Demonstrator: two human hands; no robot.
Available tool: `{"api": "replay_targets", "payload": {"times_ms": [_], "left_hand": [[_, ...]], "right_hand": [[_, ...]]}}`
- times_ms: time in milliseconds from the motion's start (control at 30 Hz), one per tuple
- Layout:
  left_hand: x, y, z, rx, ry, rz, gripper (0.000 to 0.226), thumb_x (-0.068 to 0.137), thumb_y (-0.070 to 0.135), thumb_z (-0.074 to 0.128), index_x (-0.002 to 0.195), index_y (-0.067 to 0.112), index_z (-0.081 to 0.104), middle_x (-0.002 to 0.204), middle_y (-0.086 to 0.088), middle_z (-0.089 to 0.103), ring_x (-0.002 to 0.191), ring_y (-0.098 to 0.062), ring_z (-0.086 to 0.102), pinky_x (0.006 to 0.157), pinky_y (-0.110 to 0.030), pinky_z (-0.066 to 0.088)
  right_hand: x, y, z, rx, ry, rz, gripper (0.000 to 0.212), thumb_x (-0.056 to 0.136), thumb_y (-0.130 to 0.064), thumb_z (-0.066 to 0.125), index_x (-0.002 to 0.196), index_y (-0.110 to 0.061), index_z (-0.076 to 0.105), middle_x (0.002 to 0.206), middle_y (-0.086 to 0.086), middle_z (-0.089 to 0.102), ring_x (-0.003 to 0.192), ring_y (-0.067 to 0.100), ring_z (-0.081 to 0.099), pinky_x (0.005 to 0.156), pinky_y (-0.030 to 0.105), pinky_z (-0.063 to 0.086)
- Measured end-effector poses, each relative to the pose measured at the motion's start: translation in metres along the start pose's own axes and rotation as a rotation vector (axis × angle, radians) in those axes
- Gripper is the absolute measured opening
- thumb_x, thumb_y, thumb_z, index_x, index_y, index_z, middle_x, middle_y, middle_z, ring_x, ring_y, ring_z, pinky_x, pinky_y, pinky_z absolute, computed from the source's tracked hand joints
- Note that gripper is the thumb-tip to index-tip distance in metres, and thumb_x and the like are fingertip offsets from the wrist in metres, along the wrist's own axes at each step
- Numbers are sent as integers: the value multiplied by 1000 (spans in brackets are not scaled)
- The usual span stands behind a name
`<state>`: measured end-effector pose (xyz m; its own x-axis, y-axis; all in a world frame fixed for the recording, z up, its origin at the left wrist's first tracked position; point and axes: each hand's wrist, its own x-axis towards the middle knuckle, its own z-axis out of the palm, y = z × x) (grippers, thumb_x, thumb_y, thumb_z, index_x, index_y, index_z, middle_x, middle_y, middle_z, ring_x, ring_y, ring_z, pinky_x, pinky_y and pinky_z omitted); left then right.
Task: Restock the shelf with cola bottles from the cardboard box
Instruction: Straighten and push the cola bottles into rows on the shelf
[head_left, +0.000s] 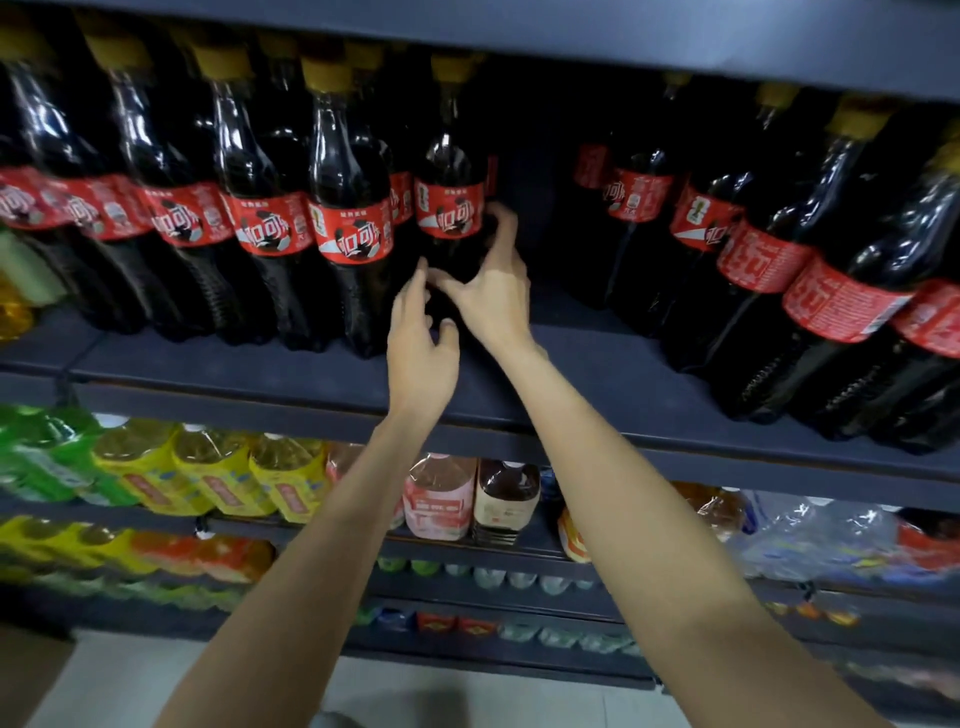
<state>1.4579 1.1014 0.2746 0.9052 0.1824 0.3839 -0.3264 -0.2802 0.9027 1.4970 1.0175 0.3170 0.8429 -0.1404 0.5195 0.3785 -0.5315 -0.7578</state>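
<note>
Both bare forearms reached up to the dark shelf (291, 371), meeting at one cola bottle (451, 171) that stood upright at the right end of the left row of cola bottles (208, 208). The right hand (493, 296) lay against that bottle's right side, its fingers (501, 218) spread and fairly straight, the tips touching just below the red label; whether they pressed or merely touched could not be told. The left hand (421, 338) was just left of the bottle's lower body, fingers relaxed and apart, thumb near the right hand's thumb, gripping nothing. Right of the bottle was a dark gap on the shelf, and beyond it a second group of cola bottles (769, 244) leaning in the wide view. Below the bottle, lower shelves held yellow and green drink bottles (223, 478) and a pink-labelled bottle (441, 499). The cardboard box was out of view.
</note>
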Motion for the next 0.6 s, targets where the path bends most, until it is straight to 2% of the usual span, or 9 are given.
{"api": "replay_targets", "payload": {"times_ms": [67, 100, 267, 400, 500, 567, 600], "left_hand": [[-4, -3, 1, -12, -11, -101, 66, 93, -5, 43, 150, 17, 18, 150, -6, 31, 130, -8, 39, 103, -21, 34], [-5, -4, 2, -6, -24, -143, 66, 93, -5, 42, 151, 16, 16, 151, -7, 31, 133, -14, 38, 106, -24, 33], [7, 6, 6, 148, -79, -197, 58, 93, -1, 45, 147, 6, 26, 152, -14, 27, 137, -25, 34, 113, -36, 30], [1, 22, 5, 244, -50, -206, 55, 91, 5, 52, 143, 5, 34, 145, -13, 33, 124, -23, 46, 105, -29, 35], [-13, 32, 5, 97, 8, -82, 34, 86, 12, 60, 119, 15, 54, 117, -1, 49, 101, -14, 55, 93, -34, 47], [-11, 37, 11, -21, -87, 11, 26, 84, 16, 63, 108, 19, 54, 102, 5, 54, 92, -8, 57, 82, -34, 54], [-4, 41, 17, -49, -150, 34, 27, 85, 14, 64, 109, 17, 54, 100, 7, 56, 90, -7, 57, 79, -26, 53]], "right_hand": [[2, 0, 6, -23, 33, 1, 84, 72, -31, 81, 136, -11, 32, 125, 9, 58, 108, 27, 59, 82, 36, 51], [3, 0, 7, -37, 46, 1, 85, 70, -32, 81, 136, -11, 32, 126, 9, 57, 109, 27, 59, 82, 39, 52], [11, -2, 3, -96, -34, 32, 90, 68, -37, 82, 137, -13, 30, 131, 9, 51, 113, 28, 56, 81, 40, 50], [6, 4, -19, -52, -61, 27, 80, 72, -36, 79, 135, -12, 37, 131, 10, 48, 116, 23, 52, 87, 35, 48], [-3, 19, -47, -145, 57, 41, 55, 83, -23, 70, 130, -9, 45, 126, 11, 52, 113, 23, 53, 88, 36, 48], [-7, 30, -64, -202, 126, 93, 49, 86, -14, 63, 132, -7, 46, 126, 13, 53, 112, 25, 54, 91, 38, 48], [-8, 35, -72, -230, 145, 116, 49, 87, -10, 60, 133, -6, 45, 128, 15, 52, 113, 27, 54, 93, 38, 47]]}}
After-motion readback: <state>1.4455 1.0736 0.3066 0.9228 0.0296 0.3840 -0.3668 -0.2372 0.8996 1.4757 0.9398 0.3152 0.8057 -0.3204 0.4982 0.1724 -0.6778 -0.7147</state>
